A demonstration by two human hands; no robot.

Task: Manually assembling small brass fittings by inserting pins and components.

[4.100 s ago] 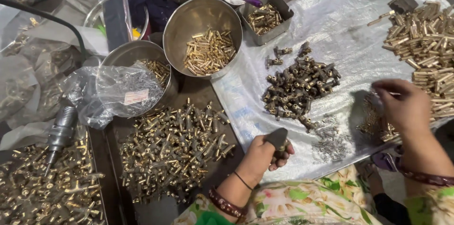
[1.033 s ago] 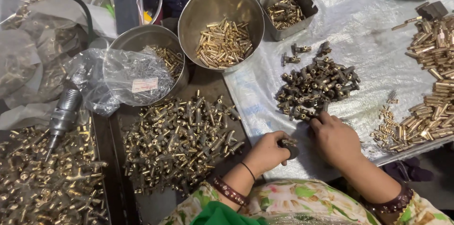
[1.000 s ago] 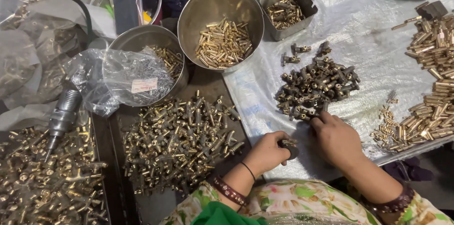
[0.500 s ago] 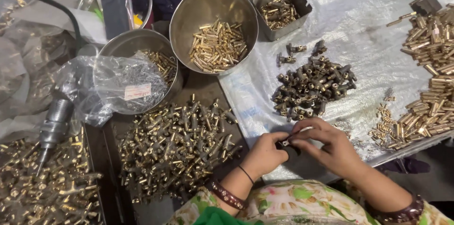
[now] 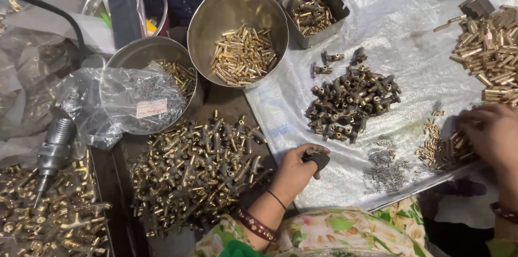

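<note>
My left hand (image 5: 295, 172) rests on the white plastic sheet (image 5: 410, 35) and grips a small dark fitting in a black holder (image 5: 317, 157). My right hand (image 5: 492, 134) is at the right edge, fingers down on a small heap of short brass pieces (image 5: 445, 146); what it holds is hidden. Between the hands lies a cluster of small grey springs (image 5: 384, 162). A pile of dark brass fittings (image 5: 350, 100) sits just beyond them on the sheet.
A steel bowl of brass pins (image 5: 240, 35), a second bowl (image 5: 154, 62) under a plastic bag (image 5: 121, 103), a square tin (image 5: 315, 14), a heap of brass T-fittings (image 5: 194, 168), brass tubes (image 5: 491, 46) at right, a power tool (image 5: 51, 154) at left.
My right hand left the fitting in my left hand and moved right to the small brass pieces. My left hand stayed put, still gripping the fitting.
</note>
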